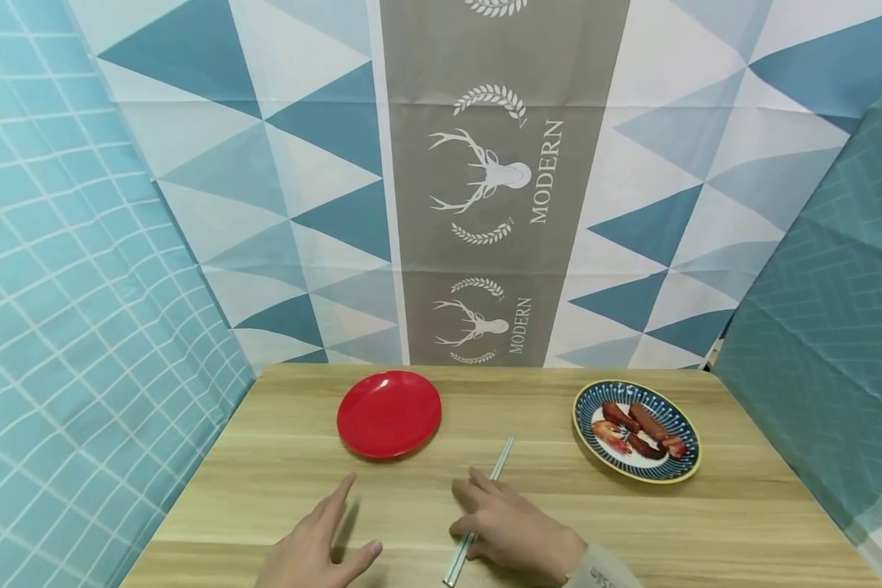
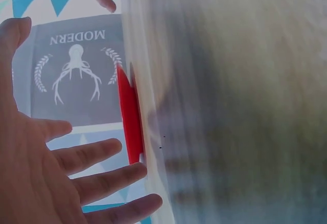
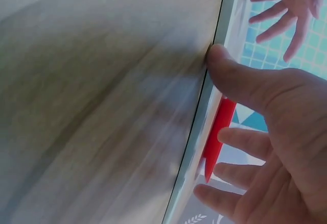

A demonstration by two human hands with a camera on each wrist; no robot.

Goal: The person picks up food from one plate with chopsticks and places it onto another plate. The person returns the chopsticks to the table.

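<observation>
Slanting forward and slightly rightward, the chopsticks (image 1: pixel 459 560) lie on the table (image 1: pixel 265 490) directly beneath the right hand (image 1: pixel 510 523), which straddles them loosely, not clasping; the left hand (image 1: pixel 316 539), spread and empty, hangs farther off, to their left.

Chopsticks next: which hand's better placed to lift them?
Right, I'd say: the right hand is over the chopsticks, thumb right by them; the left hand is empty and apart from them.

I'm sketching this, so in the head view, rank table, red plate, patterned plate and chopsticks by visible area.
1. table
2. patterned plate
3. red plate
4. chopsticks, partly hidden by the right hand
</observation>
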